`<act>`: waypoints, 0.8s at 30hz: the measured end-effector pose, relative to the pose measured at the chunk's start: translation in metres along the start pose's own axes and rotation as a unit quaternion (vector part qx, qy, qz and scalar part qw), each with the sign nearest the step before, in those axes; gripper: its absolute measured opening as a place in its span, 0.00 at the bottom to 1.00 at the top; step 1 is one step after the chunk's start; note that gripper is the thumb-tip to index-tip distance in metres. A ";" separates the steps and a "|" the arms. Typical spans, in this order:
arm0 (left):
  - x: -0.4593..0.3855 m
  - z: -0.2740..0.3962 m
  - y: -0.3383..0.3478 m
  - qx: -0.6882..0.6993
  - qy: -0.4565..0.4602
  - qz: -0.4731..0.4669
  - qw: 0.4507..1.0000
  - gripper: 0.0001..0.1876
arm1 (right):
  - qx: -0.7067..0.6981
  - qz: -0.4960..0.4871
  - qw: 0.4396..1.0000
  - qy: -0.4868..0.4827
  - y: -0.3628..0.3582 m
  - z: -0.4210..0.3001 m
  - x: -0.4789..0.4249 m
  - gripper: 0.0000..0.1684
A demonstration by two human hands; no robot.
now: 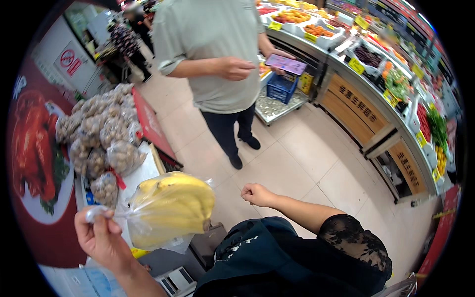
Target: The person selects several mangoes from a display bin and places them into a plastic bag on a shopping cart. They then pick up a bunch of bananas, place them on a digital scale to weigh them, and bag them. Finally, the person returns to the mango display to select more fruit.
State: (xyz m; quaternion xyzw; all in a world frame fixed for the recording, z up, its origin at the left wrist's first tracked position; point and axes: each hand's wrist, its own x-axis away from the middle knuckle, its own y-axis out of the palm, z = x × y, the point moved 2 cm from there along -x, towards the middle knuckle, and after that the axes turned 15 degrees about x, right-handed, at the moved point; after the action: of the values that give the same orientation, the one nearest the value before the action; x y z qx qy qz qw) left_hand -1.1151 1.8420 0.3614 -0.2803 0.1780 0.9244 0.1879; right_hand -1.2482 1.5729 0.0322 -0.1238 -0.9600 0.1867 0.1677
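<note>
Gathered in my left hand (pixel 102 235) is the twisted neck of a clear plastic bag (pixel 148 230). A bunch of yellow bananas (pixel 185 200) fills the bag, held up over the end of a white table (pixel 143 167). Some of the fruit is blurred by the plastic folds. My right hand (pixel 258 195) is in front of my body above the tiled floor, its fingers curled in with nothing visible in them.
Bags of brown round produce (pixel 107 122) are heaped on the table beside a red panel (pixel 152 126). A person in a grey shirt (pixel 219 48) stands facing me, holding a phone (pixel 286 64). Produce counters (pixel 356 111) curve along the right, near a blue crate (pixel 281 88).
</note>
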 end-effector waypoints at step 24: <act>-0.108 -0.236 0.132 0.150 -0.187 -0.292 0.926 0.06 | -0.100 0.339 0.911 0.214 0.008 0.026 0.105 0.08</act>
State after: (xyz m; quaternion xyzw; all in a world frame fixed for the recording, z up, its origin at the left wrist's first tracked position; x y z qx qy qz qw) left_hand -0.9843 1.5989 0.2704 -0.1102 0.1864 0.8270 0.5188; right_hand -1.3519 1.6034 0.0352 -0.4945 -0.8152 0.1045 0.2827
